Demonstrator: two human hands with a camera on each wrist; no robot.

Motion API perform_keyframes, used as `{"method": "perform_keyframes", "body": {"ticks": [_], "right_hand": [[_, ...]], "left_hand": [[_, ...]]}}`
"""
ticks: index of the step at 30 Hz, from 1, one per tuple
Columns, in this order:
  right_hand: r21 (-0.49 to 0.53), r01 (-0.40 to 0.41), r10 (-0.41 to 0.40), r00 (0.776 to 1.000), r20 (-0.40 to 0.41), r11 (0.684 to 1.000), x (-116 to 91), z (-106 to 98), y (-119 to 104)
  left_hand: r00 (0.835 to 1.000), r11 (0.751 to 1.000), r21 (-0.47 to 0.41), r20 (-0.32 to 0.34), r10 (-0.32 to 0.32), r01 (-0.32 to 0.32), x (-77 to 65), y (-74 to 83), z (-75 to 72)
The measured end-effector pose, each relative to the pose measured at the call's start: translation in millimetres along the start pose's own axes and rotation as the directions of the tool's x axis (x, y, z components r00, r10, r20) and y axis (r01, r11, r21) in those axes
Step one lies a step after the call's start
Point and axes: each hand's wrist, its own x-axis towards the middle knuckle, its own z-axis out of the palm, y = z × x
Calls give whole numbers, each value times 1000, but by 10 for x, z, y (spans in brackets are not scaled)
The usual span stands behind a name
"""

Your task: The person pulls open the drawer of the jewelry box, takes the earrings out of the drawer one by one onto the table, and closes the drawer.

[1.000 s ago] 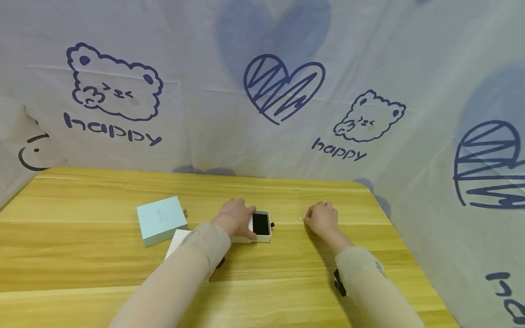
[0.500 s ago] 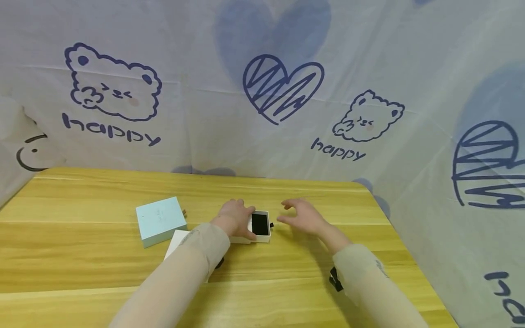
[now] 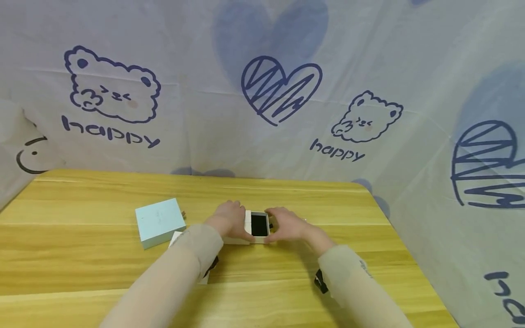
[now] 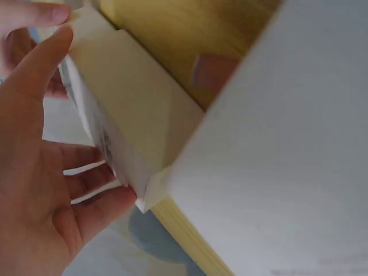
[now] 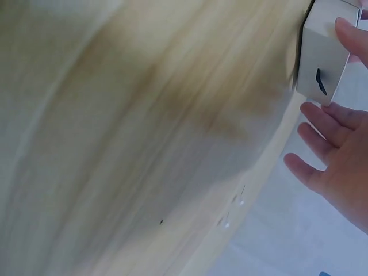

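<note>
Since a second ago I've watched the right hand [image 3: 289, 224] come leftward to a white rectangular cardboard drawer box [image 3: 260, 240]. Leftmost I see a pale blue rectangular box [image 3: 160, 221] on the yellow wood-grain bench [image 3: 82, 259], then a flat white object [image 3: 175, 237] mostly hidden by an arm. Next, the left hand's [image 3: 229, 218] grip is clamped around the drawer box, its black insert [image 3: 259, 225] showing; the right grip pinches its drawer end. Beyond lie two tiny shiny pieces [image 5: 226, 225].
</note>
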Motion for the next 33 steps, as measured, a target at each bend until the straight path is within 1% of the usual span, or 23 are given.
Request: {"method": "perform_keyframes", "body": {"ticks": [6,13,16,19,21,25,28,33], "right_hand": [[2,-10,10,1000,6,1000,0,4,-11],[19,-8,8,1000,6,1000,2,10,-15],[27,-16,16,1000,5,1000,2,7,-17],[36,-27,27,1000,10,999,-2,2,-22],[35,-33,33,999,15,999,-9,-7,-33],[40,-31,30,999,25,999,-18,-27,-72],[50,-27,25,999,31,998,-9,-31,-101],[47,-9,7,1000,26,999,29,-6,-134]], "left_hand": [[998,996,-69,36,58,-56,-69,-127,-35],[996,984,-173,68,54,-42,-176,-315,-72],[995,970,-239,68,72,-54,-185,-375,-57],[995,949,-309,62,82,-58,-188,-399,-35],[995,938,-342,57,82,-58,-189,-408,-24],[996,926,-375,47,77,-54,-186,-420,-6],[997,924,-380,43,71,-50,-176,-422,5],[997,928,-371,44,61,-40,-157,-405,9]]}}
